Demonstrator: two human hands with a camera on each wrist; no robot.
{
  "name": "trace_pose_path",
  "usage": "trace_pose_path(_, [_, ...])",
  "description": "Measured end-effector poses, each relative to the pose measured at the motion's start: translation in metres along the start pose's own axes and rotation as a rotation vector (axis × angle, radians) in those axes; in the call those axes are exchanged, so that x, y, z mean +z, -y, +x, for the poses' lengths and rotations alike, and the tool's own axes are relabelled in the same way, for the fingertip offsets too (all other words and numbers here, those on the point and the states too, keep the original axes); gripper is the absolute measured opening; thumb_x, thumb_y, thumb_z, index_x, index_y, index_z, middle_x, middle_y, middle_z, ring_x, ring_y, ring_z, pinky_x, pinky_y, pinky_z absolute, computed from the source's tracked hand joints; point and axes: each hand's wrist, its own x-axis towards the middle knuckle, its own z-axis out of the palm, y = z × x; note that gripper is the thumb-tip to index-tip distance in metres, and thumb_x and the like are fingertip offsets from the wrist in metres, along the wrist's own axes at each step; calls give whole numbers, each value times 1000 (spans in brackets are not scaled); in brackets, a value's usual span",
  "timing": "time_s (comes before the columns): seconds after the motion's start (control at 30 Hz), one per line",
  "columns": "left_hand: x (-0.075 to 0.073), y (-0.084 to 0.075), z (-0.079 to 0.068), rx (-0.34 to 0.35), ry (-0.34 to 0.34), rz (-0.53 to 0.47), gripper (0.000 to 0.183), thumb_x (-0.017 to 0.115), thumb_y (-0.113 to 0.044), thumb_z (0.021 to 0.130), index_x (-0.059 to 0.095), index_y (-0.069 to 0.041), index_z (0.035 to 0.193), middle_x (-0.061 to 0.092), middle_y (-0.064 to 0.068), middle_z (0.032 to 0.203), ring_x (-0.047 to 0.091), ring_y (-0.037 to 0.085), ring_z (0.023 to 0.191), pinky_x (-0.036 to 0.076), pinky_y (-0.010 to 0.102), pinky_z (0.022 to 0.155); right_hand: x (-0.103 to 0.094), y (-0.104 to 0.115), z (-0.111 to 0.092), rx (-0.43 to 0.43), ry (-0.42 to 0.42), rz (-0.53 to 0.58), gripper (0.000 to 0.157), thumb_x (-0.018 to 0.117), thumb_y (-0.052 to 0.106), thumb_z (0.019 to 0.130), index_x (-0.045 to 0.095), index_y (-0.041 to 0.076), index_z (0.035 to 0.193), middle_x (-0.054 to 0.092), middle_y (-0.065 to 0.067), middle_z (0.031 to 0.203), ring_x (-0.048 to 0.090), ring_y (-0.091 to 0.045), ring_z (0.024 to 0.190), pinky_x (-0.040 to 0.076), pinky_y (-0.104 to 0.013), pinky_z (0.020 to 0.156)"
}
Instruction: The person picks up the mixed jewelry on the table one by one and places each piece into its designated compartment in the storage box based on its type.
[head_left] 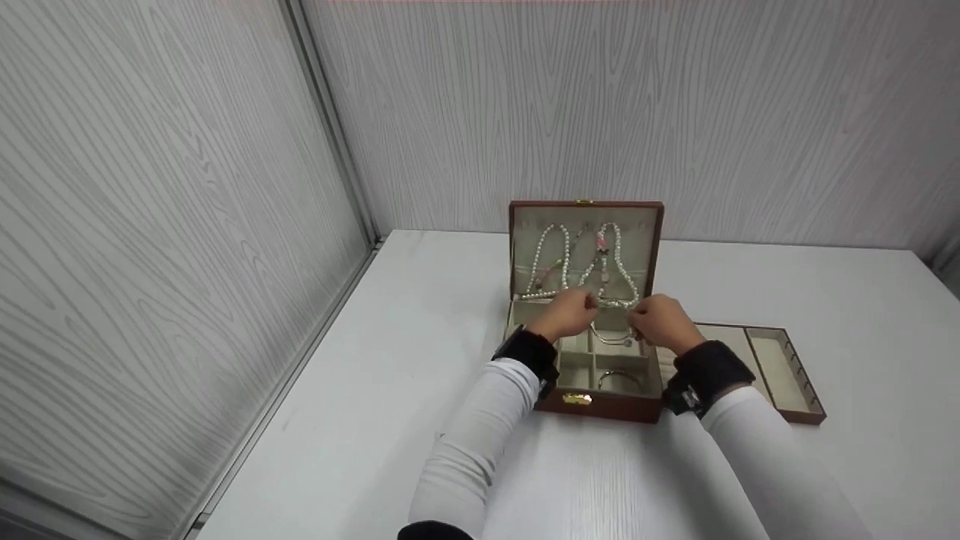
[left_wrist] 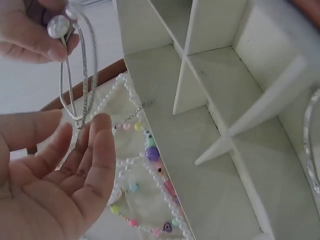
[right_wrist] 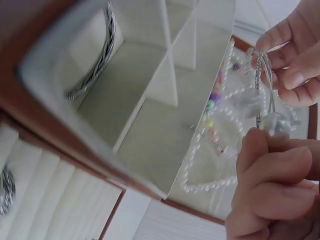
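Note:
Both hands hold a silver bracelet (left_wrist: 84, 75) with large pearl-like balls (left_wrist: 58, 26) above an open brown jewelry box (head_left: 611, 409). My right hand (head_left: 661, 322) pinches the ball end, its fingers curled. At the other end of the strands, my left hand (head_left: 566, 313) holds the looped part at its fingertips. The left wrist view has the left hand (left_wrist: 60, 175) low in the picture, palm showing. Inside a front compartment lies another silver bracelet (right_wrist: 104, 55), twisted and stiff. White pearl necklaces (head_left: 567, 259) and colorful beaded strands (left_wrist: 152, 153) hang inside the upright lid.
To the right of the box lies a shallow tray (head_left: 769, 367) with a ring-roll section; a silver piece (right_wrist: 7, 192) rests on those rolls. The white table (head_left: 360, 420) meets a wood-grain panel (head_left: 450, 112) behind and another on the left.

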Motion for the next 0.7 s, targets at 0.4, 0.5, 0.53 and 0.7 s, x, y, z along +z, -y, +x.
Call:
trace_pose_path(0.4, [85, 56, 49, 26, 116, 199, 37, 43, -4, 73, 67, -9, 101, 67, 0, 100, 59, 10, 88, 47, 23, 71, 22, -9, 10, 46, 0, -84, 24, 50, 3, 81, 64, -5, 63, 53, 2, 47, 41, -6, 42, 32, -19, 42])
trace_pose_path(0.5, [75, 46, 36, 6, 195, 263, 34, 46, -5, 75, 66, -10, 101, 68, -1, 100, 59, 10, 86, 48, 23, 70, 28, -9, 11, 68, 15, -140, 22, 50, 3, 81, 62, -2, 62, 56, -1, 52, 44, -9, 44, 34, -21, 43])
trace_pose_path(0.53, [65, 34, 24, -6, 220, 283, 31, 47, -5, 76, 66, -10, 100, 68, 0, 99, 59, 11, 84, 48, 24, 70, 30, -9, 11, 73, 18, -164, 22, 50, 3, 81, 60, -1, 62, 57, -2, 54, 44, -11, 46, 35, -23, 44])
trace_pose_path(0.7, [33, -19, -25, -144, 253, 438, 25, 48, -12, 86, 67, -13, 103, 62, 2, 118, 57, 17, 104, 47, 32, 87, 40, -12, 8, 13, -53, -350, 14, 51, 0, 80, 54, 1, 66, 63, -17, 67, 57, -26, 55, 45, -39, 47])
